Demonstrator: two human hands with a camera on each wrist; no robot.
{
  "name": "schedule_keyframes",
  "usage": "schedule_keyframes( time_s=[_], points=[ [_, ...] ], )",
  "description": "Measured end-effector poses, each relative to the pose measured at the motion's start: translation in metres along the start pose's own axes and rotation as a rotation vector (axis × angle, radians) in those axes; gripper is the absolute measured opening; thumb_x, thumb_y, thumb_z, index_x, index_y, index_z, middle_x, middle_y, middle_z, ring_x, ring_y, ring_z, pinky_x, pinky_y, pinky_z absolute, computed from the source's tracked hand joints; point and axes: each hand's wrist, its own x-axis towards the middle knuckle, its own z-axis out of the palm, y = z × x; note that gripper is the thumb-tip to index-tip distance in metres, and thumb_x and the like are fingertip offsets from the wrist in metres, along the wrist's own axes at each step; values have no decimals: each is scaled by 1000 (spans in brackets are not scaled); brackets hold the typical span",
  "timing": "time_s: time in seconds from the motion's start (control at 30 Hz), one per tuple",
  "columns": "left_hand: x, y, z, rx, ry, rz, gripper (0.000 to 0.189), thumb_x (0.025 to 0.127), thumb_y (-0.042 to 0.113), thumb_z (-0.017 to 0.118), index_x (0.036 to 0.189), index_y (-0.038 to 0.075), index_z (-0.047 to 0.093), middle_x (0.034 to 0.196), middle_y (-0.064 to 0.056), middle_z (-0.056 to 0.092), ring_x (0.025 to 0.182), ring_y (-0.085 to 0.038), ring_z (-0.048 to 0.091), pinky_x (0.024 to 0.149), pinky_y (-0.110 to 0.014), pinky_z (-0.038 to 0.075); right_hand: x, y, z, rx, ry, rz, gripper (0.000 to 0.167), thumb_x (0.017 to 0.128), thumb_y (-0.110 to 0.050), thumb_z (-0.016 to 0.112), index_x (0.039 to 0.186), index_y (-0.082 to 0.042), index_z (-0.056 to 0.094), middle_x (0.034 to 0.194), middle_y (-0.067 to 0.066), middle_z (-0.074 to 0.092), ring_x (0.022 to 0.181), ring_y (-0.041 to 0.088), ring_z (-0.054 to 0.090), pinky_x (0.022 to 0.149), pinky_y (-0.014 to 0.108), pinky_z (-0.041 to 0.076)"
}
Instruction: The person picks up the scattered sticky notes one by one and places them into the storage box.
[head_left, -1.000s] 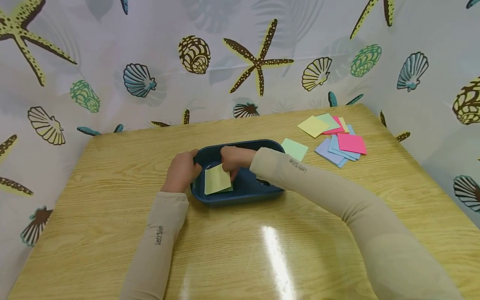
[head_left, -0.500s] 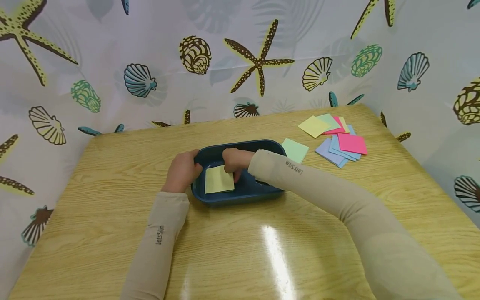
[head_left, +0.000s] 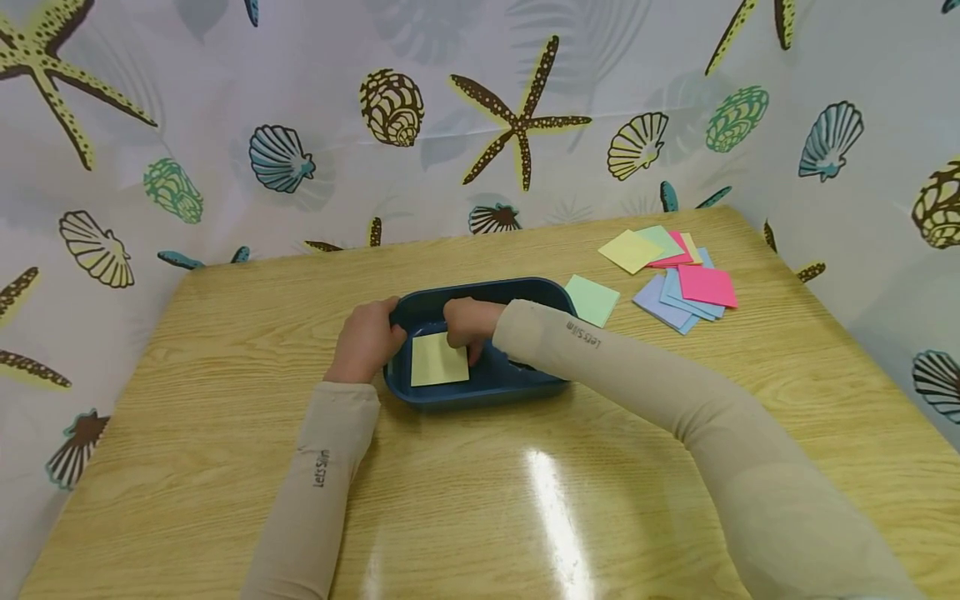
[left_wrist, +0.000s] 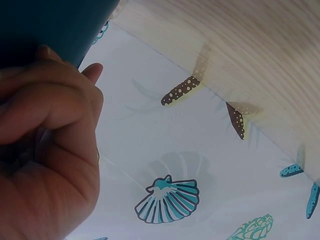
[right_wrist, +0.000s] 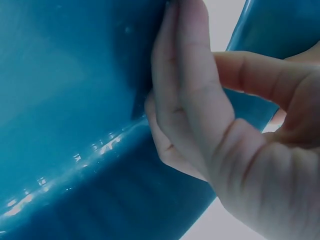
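A dark blue oval tub (head_left: 480,396) stands on the table. My left hand (head_left: 364,343) grips its left end, thumb over the rim; in the left wrist view the left hand (left_wrist: 55,125) shows curled against the dark tub wall (left_wrist: 50,22). Inside the tub, at the left, a pale yellow sticky note (head_left: 437,362) lies nearly level. My right hand (head_left: 471,325) reaches into the tub and pinches the note at its upper right. In the right wrist view the right hand's fingers (right_wrist: 190,85) lie along the blue inner surface; their tips run out of frame.
Right of the tub lies a light green sticky note (head_left: 594,300). Farther right are overlapping sticky notes: yellow (head_left: 630,251), green, pink (head_left: 707,286), blue and purple (head_left: 662,302). A shell-and-starfish patterned cloth (head_left: 330,83) hangs behind the wooden table (head_left: 247,350).
The yellow sticky note has turned from tilted to squared and settled lower in the tub, covering the green sheet beneath. My right hand has shifted slightly; the left hand holds still.
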Motion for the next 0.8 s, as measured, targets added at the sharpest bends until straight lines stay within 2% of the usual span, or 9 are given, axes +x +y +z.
schedule_keyframes(
  time_s=[0.33,0.6,0.8],
  points=[
    [2,1,0,5,3,5,52,89,2,54,140,-2,46,125,-24,59,73,-25,53,65,-35,42,1,2,0,-3,7,-33,32,96,-5,50,127,1,49,120,20,56,66,20,69,66,25,52],
    [1,0,0,-5,-12,-12,53,90,3,54,142,-1,45,126,-24,58,70,-24,51,61,-32,40,7,1,6,-17,36,-42,28,95,-2,50,123,0,51,123,19,54,59,21,67,55,24,51],
    [1,0,0,-10,-16,-19,53,90,3,53,142,-1,44,127,-24,58,69,-24,51,61,-32,40,8,1,7,-34,36,-43,22,94,-1,50,117,-1,53,117,18,55,57,20,65,49,23,49]
  ],
)
